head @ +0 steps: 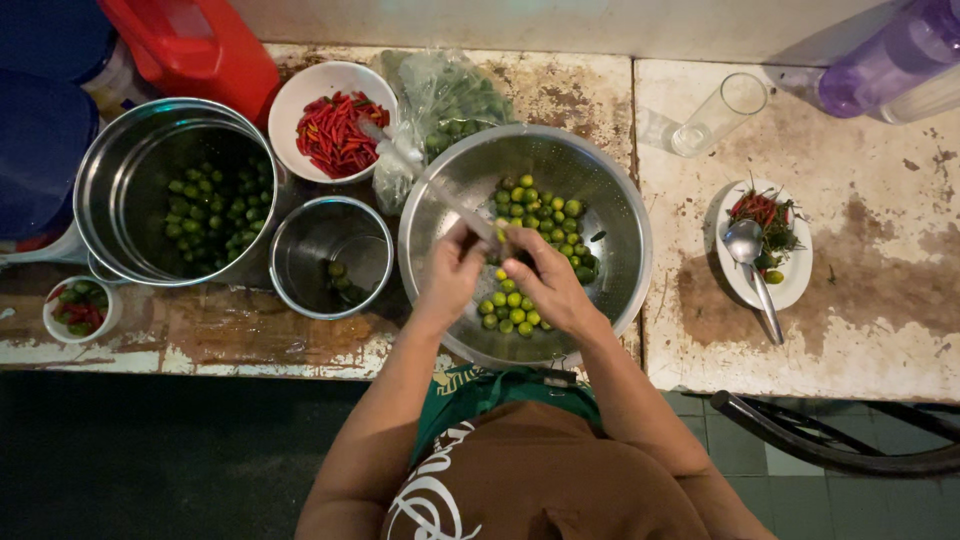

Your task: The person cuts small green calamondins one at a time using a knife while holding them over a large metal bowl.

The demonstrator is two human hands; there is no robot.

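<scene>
A knife (462,207) was gripped in the left hand (452,275) and a small lime (503,240) pinched in the right hand (545,280) over the colander (620,215), where many whole limes (540,205) remained, few lying in the small pot (330,258).

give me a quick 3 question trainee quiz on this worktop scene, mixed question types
1. True or false: the left hand and right hand work over the large round perforated steel colander holding small green limes.
2. Multiple choice: the white round bowl holds A) red chillies B) ice C) rice.
3. Fill in: the metal spoon rests on a white oval ____.

Key
1. True; the left hand grips a knife.
2. A
3. plate
</scene>
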